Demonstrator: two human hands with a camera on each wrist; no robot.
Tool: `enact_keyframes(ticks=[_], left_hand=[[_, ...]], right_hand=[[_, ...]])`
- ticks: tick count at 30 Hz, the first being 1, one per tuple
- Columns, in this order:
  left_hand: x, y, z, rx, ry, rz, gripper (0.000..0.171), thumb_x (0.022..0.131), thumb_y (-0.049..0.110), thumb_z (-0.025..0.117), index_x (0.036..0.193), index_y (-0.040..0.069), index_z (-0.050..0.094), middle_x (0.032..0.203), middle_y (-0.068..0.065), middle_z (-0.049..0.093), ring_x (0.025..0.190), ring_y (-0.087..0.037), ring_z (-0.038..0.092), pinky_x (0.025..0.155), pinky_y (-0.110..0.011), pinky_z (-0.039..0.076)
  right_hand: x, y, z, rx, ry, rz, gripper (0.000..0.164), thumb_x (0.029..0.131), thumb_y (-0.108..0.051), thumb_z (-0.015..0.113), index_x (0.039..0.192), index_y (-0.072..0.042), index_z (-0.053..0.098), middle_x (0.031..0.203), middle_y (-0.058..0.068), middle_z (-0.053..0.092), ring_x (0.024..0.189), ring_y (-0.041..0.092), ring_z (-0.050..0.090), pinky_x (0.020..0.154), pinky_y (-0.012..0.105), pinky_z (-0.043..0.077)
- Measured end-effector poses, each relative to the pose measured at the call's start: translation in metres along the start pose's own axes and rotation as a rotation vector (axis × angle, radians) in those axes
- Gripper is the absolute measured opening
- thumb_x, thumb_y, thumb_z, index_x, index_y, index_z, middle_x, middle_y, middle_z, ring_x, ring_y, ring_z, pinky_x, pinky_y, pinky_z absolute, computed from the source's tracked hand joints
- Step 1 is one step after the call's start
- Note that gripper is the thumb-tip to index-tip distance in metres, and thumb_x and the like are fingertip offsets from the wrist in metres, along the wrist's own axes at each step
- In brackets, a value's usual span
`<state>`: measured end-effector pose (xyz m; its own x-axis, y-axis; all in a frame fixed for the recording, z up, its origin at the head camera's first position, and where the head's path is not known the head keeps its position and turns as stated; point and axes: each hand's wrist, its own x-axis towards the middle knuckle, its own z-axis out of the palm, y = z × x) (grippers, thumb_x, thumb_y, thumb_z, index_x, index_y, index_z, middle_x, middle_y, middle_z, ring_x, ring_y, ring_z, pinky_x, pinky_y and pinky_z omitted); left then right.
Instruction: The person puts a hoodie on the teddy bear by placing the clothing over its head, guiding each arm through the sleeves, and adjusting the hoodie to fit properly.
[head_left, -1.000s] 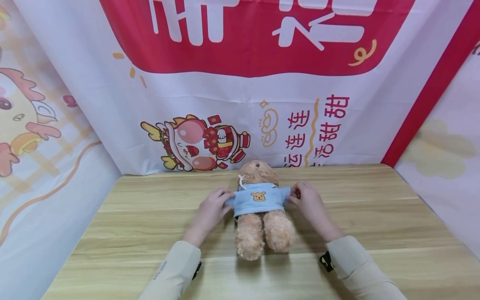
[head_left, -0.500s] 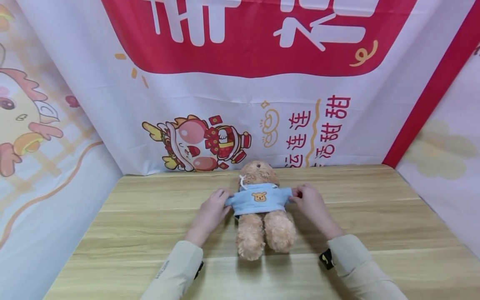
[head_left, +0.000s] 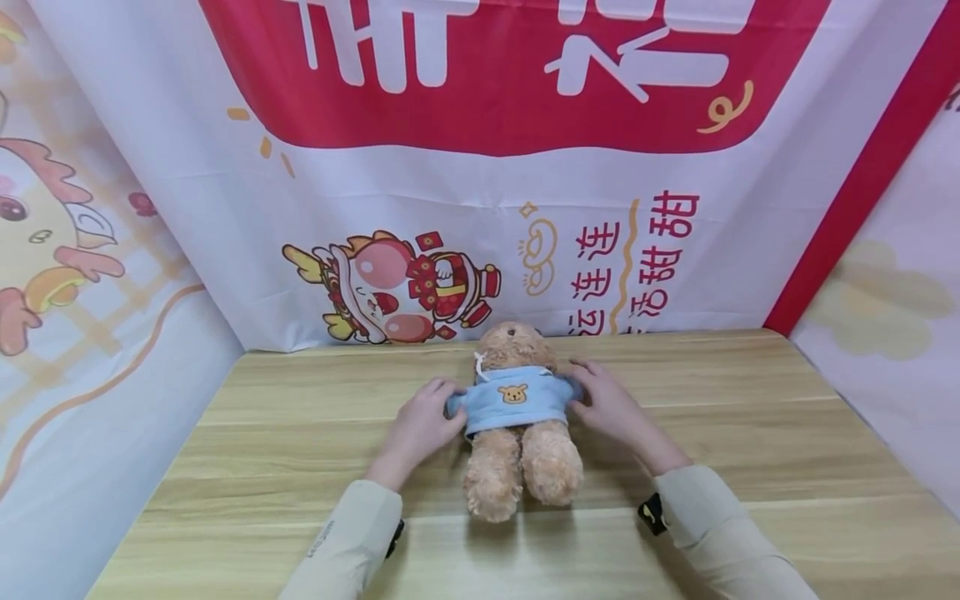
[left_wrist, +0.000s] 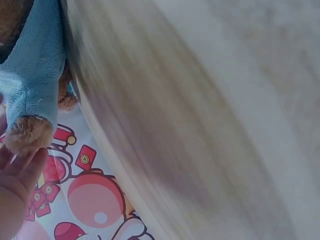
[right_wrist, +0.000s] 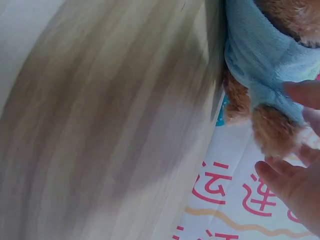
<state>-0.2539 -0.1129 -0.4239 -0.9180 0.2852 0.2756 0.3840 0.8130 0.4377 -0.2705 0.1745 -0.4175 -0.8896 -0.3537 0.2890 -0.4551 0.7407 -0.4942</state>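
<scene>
A light brown teddy bear [head_left: 553, 467] lies on its back, its head toward the far edge. It wears a pale blue hoodie [head_left: 516, 413] with a bear-face patch and white drawstrings. My left hand [head_left: 422, 423] holds the sleeved arm on the left; in the left wrist view, fingertips touch its furry paw [left_wrist: 31, 135]. On the other side my right hand [head_left: 613, 410] grips the opposite arm. The right wrist view shows one digit on the blue sleeve [right_wrist: 280, 97] and other fingers around the brown paw [right_wrist: 275, 131].
The bear rests on a wood-grain table [head_left: 300, 442], close to its back edge. Behind stands a white and red printed cloth [head_left: 465, 179]. More printed cloth [head_left: 180, 312] borders the left side. Black straps [head_left: 652, 514] show at both sleeve cuffs.
My right hand has shifted left and inward along the bear's arm, and that sleeve is less stretched out. The bear's legs have moved slightly left. My left hand stays at its sleeve.
</scene>
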Motion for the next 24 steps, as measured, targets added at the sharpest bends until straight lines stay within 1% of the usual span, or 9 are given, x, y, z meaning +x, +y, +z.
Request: enact_keyframes(ticks=[2, 4, 6, 9, 12, 15, 18, 21, 24], left_hand=[[0.001, 0.000, 0.000, 0.013, 0.009, -0.016, 0.027, 0.092, 0.025, 0.061, 0.111, 0.008, 0.066, 0.117, -0.010, 0.064, 0.111, -0.028, 0.061, 0.096, -0.042, 0.051], [0.003, 0.001, 0.001, 0.028, 0.025, -0.020, 0.025, 0.094, 0.027, 0.059, 0.108, 0.008, 0.066, 0.113, -0.010, 0.066, 0.108, -0.027, 0.062, 0.095, -0.042, 0.052], [0.004, 0.000, 0.002, 0.045, 0.050, -0.016, 0.022, 0.094, 0.026, 0.058, 0.104, 0.008, 0.067, 0.109, -0.009, 0.067, 0.103, -0.026, 0.064, 0.091, -0.041, 0.053], [0.006, 0.001, 0.004, 0.057, 0.076, -0.012, 0.019, 0.094, 0.023, 0.059, 0.102, 0.008, 0.067, 0.104, -0.009, 0.067, 0.099, -0.026, 0.065, 0.088, -0.041, 0.054], [0.007, 0.003, 0.004, 0.050, 0.077, -0.032, 0.017, 0.095, 0.020, 0.058, 0.102, 0.007, 0.067, 0.104, -0.009, 0.067, 0.098, -0.026, 0.065, 0.087, -0.041, 0.054], [0.006, 0.005, 0.003, 0.042, 0.071, -0.074, 0.016, 0.096, 0.019, 0.056, 0.101, 0.007, 0.066, 0.102, -0.008, 0.066, 0.096, -0.025, 0.065, 0.086, -0.041, 0.055], [0.005, 0.004, 0.002, 0.049, 0.081, -0.083, 0.015, 0.096, 0.019, 0.056, 0.100, 0.008, 0.065, 0.100, -0.007, 0.067, 0.094, -0.024, 0.066, 0.084, -0.040, 0.056], [0.004, -0.002, 0.002, 0.046, 0.073, -0.047, 0.014, 0.094, 0.017, 0.057, 0.102, 0.009, 0.065, 0.102, -0.007, 0.068, 0.095, -0.025, 0.066, 0.084, -0.041, 0.055], [0.003, -0.008, 0.000, 0.008, 0.011, -0.017, 0.027, 0.085, 0.016, 0.064, 0.111, 0.008, 0.064, 0.112, -0.008, 0.066, 0.104, -0.026, 0.063, 0.090, -0.044, 0.053]], right_hand=[[0.003, -0.002, 0.002, 0.054, -0.014, 0.025, 0.035, 0.087, -0.006, 0.062, 0.121, 0.001, 0.061, 0.125, 0.026, 0.058, 0.111, 0.040, 0.057, 0.094, 0.052, 0.049], [0.006, -0.004, 0.003, 0.116, -0.006, 0.079, 0.028, 0.091, -0.010, 0.060, 0.116, 0.002, 0.064, 0.114, 0.021, 0.064, 0.099, 0.031, 0.061, 0.086, 0.043, 0.053], [0.008, -0.005, 0.004, 0.173, 0.019, 0.145, 0.021, 0.092, -0.012, 0.061, 0.108, 0.001, 0.066, 0.102, 0.017, 0.068, 0.086, 0.023, 0.061, 0.074, 0.033, 0.052], [0.011, -0.006, 0.005, 0.180, 0.051, 0.213, 0.014, 0.090, -0.012, 0.064, 0.097, 0.000, 0.067, 0.092, 0.014, 0.069, 0.078, 0.018, 0.059, 0.067, 0.026, 0.049], [0.012, -0.005, 0.005, 0.158, 0.076, 0.239, 0.009, 0.090, -0.010, 0.063, 0.089, -0.001, 0.065, 0.088, 0.014, 0.068, 0.076, 0.020, 0.059, 0.066, 0.027, 0.048], [0.012, -0.003, 0.005, 0.139, 0.095, 0.230, 0.009, 0.091, -0.008, 0.062, 0.086, 0.000, 0.063, 0.087, 0.016, 0.069, 0.077, 0.021, 0.060, 0.066, 0.028, 0.048], [0.010, 0.000, 0.005, 0.137, 0.085, 0.200, 0.009, 0.091, -0.008, 0.061, 0.087, -0.001, 0.061, 0.086, 0.014, 0.068, 0.076, 0.019, 0.059, 0.065, 0.027, 0.047], [0.006, 0.003, 0.003, 0.139, 0.024, 0.141, 0.009, 0.090, -0.009, 0.063, 0.094, -0.001, 0.060, 0.086, 0.012, 0.065, 0.076, 0.017, 0.056, 0.066, 0.027, 0.047], [0.002, 0.006, 0.000, 0.151, -0.061, 0.076, 0.026, 0.085, -0.007, 0.067, 0.108, 0.001, 0.058, 0.097, 0.015, 0.065, 0.085, 0.023, 0.059, 0.075, 0.033, 0.052]])
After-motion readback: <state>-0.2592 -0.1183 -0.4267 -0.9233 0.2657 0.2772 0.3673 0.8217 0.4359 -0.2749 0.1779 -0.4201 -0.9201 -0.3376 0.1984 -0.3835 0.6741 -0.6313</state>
